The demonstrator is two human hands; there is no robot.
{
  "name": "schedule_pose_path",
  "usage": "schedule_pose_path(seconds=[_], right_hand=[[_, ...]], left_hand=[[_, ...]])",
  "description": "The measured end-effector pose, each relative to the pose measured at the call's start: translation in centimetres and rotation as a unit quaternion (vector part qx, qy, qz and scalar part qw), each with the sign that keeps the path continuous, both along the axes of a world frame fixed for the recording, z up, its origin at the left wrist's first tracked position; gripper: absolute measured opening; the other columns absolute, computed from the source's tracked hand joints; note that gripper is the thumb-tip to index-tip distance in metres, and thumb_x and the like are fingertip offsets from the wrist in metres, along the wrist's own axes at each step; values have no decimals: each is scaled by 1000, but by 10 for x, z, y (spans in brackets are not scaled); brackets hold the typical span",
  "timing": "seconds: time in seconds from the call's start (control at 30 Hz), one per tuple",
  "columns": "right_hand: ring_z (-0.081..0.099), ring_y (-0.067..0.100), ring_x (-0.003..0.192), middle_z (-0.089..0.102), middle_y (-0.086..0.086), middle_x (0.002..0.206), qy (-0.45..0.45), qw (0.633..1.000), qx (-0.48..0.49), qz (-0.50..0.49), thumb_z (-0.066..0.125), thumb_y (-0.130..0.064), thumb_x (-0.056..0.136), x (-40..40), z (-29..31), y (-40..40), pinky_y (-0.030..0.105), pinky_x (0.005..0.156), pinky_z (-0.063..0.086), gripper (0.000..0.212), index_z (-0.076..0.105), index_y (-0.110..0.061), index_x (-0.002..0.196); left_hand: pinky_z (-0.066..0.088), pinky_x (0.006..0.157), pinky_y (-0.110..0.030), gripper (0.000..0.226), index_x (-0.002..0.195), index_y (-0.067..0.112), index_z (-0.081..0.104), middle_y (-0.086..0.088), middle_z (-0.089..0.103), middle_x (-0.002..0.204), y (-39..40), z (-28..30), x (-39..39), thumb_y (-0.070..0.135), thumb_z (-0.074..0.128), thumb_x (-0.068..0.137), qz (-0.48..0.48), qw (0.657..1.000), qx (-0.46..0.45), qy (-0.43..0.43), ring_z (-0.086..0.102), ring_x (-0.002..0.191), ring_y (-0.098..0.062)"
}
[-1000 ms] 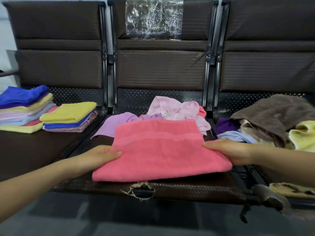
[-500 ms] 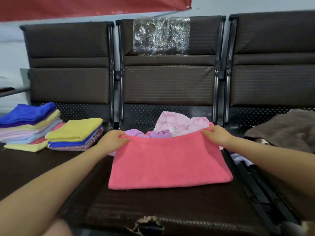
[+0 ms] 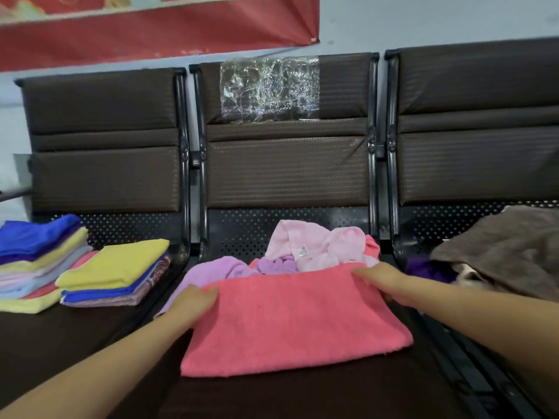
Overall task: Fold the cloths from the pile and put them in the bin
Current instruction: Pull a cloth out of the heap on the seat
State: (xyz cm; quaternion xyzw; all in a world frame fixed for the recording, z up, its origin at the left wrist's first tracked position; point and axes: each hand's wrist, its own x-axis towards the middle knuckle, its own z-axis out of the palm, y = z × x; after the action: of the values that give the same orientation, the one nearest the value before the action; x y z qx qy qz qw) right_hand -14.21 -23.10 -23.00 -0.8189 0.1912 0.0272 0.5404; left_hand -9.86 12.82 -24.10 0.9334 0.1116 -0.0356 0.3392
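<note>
I see the pink cloth (image 3: 290, 322) lying folded flat on the middle seat (image 3: 302, 397) of a row of dark chairs, its near edge toward me. My left hand (image 3: 193, 303) holds the far left corner, fingers curled over the edge, and my right hand (image 3: 384, 282) lies on the far right corner with fingers stretched along the top edge; I cannot tell whether the thumb pinches underneath. Just behind the pink cloth sits the unfolded pile (image 3: 314, 249), pale pink and lilac pieces bunched together and touching its far edge. On the left seat (image 3: 60, 343) I see two stacks of folded cloths: a taller one (image 3: 33, 261) with a blue cloth on top, and beside it a lower one (image 3: 118, 273) topped with yellow. On the right seat, a brown towel (image 3: 508, 249) lies over other cloths, with a purple one (image 3: 423, 269) showing at its left. Crumpled clear plastic (image 3: 269, 89) is stuck to the middle backrest, and a red banner (image 3: 151, 34) hangs on the wall above.
</note>
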Motion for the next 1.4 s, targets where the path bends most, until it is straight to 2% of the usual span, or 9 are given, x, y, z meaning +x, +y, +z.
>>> schedule_pose_path(seconds=[0.07,0.17,0.33,0.57,0.7,0.83,0.93,1.13,1.4], right_hand=[[65,25,96,66,14,108,29,994,109,3,81,-31,69,-8,-12,-7,34,87,54,60,57,-6,118],[64,31,106,67,14,115,61,984,165,16,88,-32,48,-24,-24,-13,44,96,50,85,55,-7,122],[61,29,101,64,14,113,26,992,113,-51,74,-17,81,-32,-12,-9,32,73,48,47,56,-3,121],[58,25,91,62,13,101,-45,990,112,-78,67,-23,85,-26,38,41,33,83,49,25,59,-6,101],[58,13,69,55,-1,66,-71,987,141,24,55,-20,94,-31,62,96,13,47,37,17,56,-10,80],[57,18,62,61,5,69,-9,957,230,177,52,-35,96,-23,58,147,21,48,44,24,58,-13,88],[64,18,64,61,10,80,21,955,225,194,41,-31,102,-17,55,149,23,51,52,26,54,-10,110],[51,16,44,57,10,63,52,991,-17,118,47,-16,94,-11,41,105,20,43,36,18,58,-2,88],[59,16,53,59,5,68,104,971,-26,214,61,-32,88,-22,20,116,21,46,46,24,58,-8,82]], left_hand=[[50,92,-40,45,115,-4,59,-23,60,117,2,-4,-3,36,52,95,38,997,-55,26,58,107,-35],[46,95,-38,48,125,-3,54,-22,57,123,5,-6,-14,33,58,93,20,991,-107,77,55,114,-34],[45,76,-30,45,118,1,60,-15,63,110,14,-8,-23,35,63,89,27,989,-122,83,60,99,-28],[42,69,-28,22,91,3,62,-20,63,97,14,11,-26,19,47,95,54,994,-78,47,51,77,-25],[39,56,-25,19,96,2,58,-12,55,80,5,36,-25,13,43,97,90,964,-247,45,46,61,-23],[39,48,-24,43,75,8,48,-9,49,60,-18,48,-40,34,28,103,65,914,-380,126,44,47,-19],[46,60,-28,53,90,7,59,-12,60,85,-28,37,-43,54,36,96,3,933,-317,173,56,73,-21],[50,83,-37,76,134,10,45,-12,57,123,-29,8,-34,41,77,71,-41,930,-329,160,56,107,-25],[53,85,-28,32,92,28,72,4,73,94,-25,40,-35,36,54,67,-120,957,-257,-61,66,92,-13]])
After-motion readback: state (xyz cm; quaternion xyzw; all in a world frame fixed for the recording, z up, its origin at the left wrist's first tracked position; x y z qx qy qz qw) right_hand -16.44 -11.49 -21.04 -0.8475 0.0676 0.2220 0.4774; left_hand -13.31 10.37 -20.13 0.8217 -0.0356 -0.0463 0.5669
